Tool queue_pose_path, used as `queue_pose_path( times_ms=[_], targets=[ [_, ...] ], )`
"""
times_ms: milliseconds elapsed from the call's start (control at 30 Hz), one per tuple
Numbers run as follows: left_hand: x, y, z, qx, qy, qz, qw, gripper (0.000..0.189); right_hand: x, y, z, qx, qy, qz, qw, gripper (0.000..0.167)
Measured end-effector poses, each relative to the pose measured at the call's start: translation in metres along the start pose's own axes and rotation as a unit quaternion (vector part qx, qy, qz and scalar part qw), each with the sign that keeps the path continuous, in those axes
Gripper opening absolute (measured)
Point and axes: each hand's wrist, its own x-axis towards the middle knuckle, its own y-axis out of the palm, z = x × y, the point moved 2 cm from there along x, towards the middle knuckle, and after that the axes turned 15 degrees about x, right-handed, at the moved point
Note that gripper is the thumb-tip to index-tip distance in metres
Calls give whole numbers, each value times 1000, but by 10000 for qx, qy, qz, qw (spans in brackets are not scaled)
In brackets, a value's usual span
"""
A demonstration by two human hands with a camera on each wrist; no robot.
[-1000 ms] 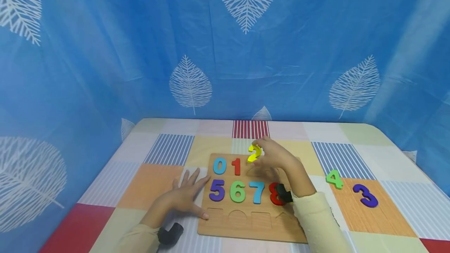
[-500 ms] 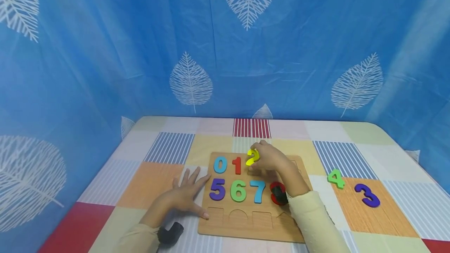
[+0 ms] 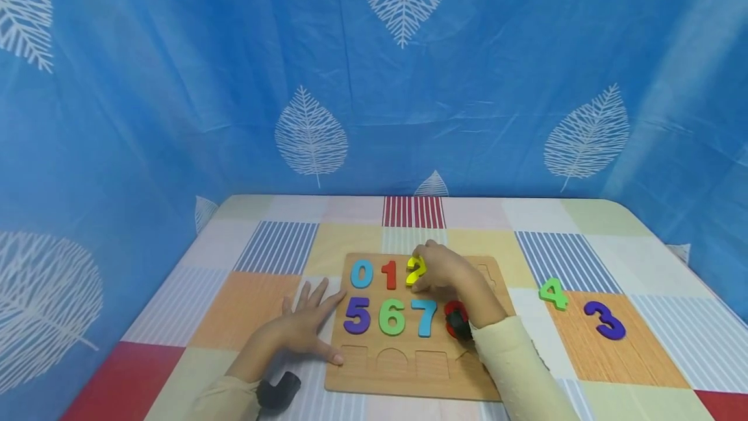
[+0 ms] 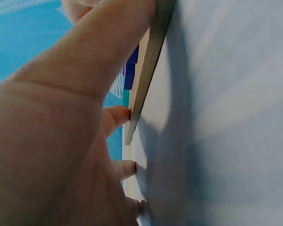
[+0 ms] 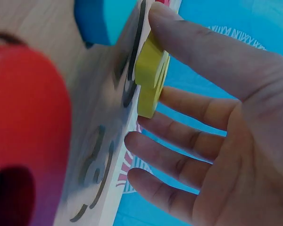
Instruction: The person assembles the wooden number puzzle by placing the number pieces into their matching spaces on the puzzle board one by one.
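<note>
My right hand (image 3: 441, 266) pinches a yellow number 2 (image 3: 415, 271) between thumb and fingers at the top row of a wooden number board (image 3: 374, 385). Seen from the right wrist, the yellow 2 (image 5: 150, 101) stands at the board's surface, tilted against the outlines; whether it sits in its recess I cannot tell. My left hand (image 3: 300, 330) lies with spread fingers at the board's left edge, its thumb on the lower left corner. On the board are a blue 0, red 1 (image 3: 390, 276), purple 5, green 6, blue 7 (image 3: 426, 317) and a partly hidden red 8 (image 3: 452, 309).
On the checked tablecloth to the right of the board lie a green 4 (image 3: 554, 294) and a purple 3 (image 3: 608, 322). Bare recesses run along the board's bottom row. A blue leaf-patterned curtain (image 3: 467, 83) hangs behind and beside the table.
My right hand has brought the yellow 2 down and slightly left, closer to the spot right of the red 1. The left hand keeps its place on the board.
</note>
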Motion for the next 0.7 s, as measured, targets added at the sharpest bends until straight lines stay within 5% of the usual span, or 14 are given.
queue_pose_path(
  times_ms=[700],
  targets=[
    [3, 4, 2, -62, 50, -25, 10000, 111, -1, 4, 3, -367, -55, 28, 9993, 53]
  ],
)
